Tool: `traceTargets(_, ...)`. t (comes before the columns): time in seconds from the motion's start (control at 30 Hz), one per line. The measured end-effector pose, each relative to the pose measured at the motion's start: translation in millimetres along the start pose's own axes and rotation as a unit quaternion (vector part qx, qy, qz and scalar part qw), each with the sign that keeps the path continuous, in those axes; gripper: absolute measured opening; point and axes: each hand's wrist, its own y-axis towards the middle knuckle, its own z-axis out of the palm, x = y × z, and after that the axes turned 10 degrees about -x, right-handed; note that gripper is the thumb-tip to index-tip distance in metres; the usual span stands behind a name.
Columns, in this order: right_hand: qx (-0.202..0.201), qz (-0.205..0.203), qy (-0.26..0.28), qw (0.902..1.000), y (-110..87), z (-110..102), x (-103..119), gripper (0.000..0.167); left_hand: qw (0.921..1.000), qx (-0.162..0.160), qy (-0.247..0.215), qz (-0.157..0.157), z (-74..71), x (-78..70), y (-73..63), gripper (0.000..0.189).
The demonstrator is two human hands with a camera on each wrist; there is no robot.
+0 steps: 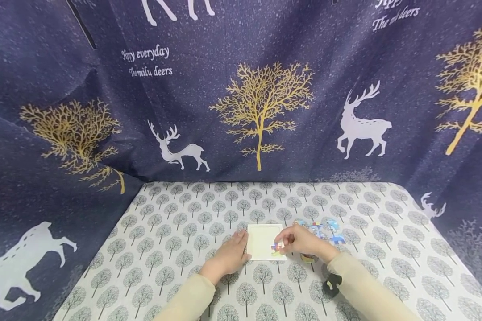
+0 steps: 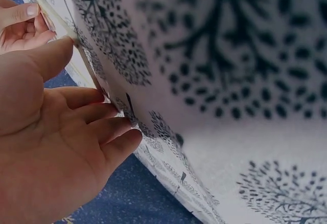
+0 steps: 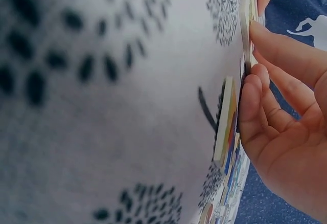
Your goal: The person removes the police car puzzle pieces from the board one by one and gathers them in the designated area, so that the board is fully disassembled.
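A pale, shallow puzzle tray (image 1: 260,240) lies flat on the patterned cloth in the head view. My left hand (image 1: 232,253) rests along its left edge with fingers extended; in the left wrist view the left thumb and fingertips (image 2: 94,97) touch the tray's rim. At the tray's lower right corner my right hand (image 1: 301,240) pinches a small jigsaw piece (image 1: 278,248) coloured purple, red and yellow. The fingers partly cover the piece, so its outline is unclear. In the right wrist view the right thumb (image 3: 286,50) is at the tray's edge (image 3: 247,24).
Several loose blue and multicoloured jigsaw pieces (image 1: 334,225) lie right of the tray, partly behind the right hand. A yellowish piece (image 1: 308,258) lies beneath that wrist. The table (image 1: 164,249) has a tree-print cloth; a dark deer-print curtain (image 1: 305,169) hangs behind it.
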Motion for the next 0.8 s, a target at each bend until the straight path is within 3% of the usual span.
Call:
traceTargets(0.43,-0.012,0.001,0.004,0.9999,-2.6,4.4,-7.5,0.025,0.9999,-0.003,0.013,0.009,3.5,-1.5,2.2,0.066)
traceTargets(0.63,-0.009,-0.020,0.057,0.9981,-2.6,9.6,-6.1,0.018,0.9999,-0.001,0.016,0.003,5.7,1.8,0.3,0.067)
traceTargets(0.8,-0.031,-0.002,0.107,0.9938,-6.0,4.7,-0.6,0.016,0.9998,0.002,0.017,0.003,6.4,7.6,0.2,0.067)
